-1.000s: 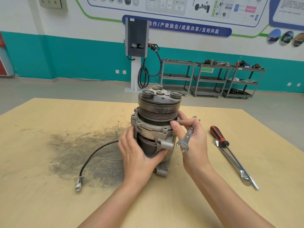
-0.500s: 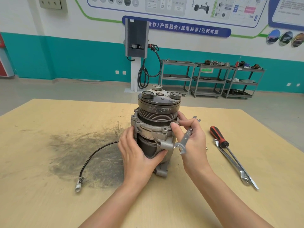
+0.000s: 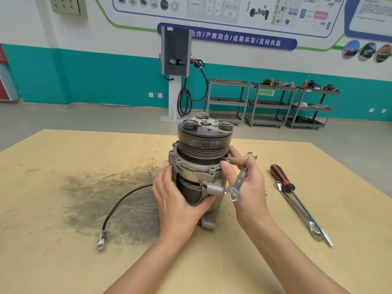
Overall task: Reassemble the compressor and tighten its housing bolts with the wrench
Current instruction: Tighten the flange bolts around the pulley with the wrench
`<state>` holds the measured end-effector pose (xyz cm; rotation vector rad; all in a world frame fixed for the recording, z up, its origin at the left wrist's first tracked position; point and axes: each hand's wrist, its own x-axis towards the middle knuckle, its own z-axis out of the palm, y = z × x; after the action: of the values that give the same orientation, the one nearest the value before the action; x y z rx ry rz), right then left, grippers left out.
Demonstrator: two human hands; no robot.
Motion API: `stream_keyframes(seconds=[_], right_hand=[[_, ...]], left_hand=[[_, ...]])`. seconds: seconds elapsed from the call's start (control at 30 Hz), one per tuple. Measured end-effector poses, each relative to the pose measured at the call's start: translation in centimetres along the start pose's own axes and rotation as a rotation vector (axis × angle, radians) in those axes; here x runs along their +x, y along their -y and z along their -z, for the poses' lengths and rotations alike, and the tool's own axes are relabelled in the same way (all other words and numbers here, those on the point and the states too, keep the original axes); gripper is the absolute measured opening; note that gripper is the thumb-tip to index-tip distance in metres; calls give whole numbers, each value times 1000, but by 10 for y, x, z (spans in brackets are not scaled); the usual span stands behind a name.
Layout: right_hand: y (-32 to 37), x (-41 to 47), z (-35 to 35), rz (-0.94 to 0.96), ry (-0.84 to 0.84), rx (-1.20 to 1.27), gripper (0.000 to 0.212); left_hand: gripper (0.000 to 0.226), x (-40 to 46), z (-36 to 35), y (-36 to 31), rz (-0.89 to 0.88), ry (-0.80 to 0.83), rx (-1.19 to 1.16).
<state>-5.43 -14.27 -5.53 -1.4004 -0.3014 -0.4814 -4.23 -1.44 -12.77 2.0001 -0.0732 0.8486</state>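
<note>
Head view shows the scene from above the person's forearms. Toward the left side of the table [image 3: 53, 262] a black cable [image 3: 121, 200] curls across a dark, greasy smear, its metal end lying nearer the front edge; it touches nothing else and seems set aside.

Near the middle of the table stands the compressor [image 3: 201, 166], upright with its pulley on top, likely so the housing flange faces the worker. The left hand [image 3: 178, 202] wraps the lower body, thumb across the front, a steadying grip that keeps the unit from turning.

The right hand [image 3: 248, 183] holds the wrench [image 3: 240, 179] slantwise in the palm under curled fingers, neither end on a bolt, while thumb and forefinger pinch at the flange's right rim. Probably they are starting a bolt by finger before the wrench goes on; the bolt itself is too small to make out.

Toward the right edge lie a red-handled screwdriver [image 3: 282, 178] and a long flat tool [image 3: 305, 217], crossing each other, parked within reach.

No container stands on the table; the grey trolleys [image 3: 273, 102] by the far wall carry parts too distant to name.
</note>
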Motion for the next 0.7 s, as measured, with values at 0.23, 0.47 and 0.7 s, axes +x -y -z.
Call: stream_keyframes(seconds=[0.23, 0.47, 0.7], right_hand=[[0, -4, 2, 35, 19, -66, 12], [-1, -1, 1, 11, 13, -77, 4], [3, -1, 4, 29, 20, -147, 20]], left_hand=[[117, 0, 0, 2, 3, 7, -13], [117, 0, -1, 2, -9, -1, -9], [117, 0, -1, 1, -13, -5, 4]])
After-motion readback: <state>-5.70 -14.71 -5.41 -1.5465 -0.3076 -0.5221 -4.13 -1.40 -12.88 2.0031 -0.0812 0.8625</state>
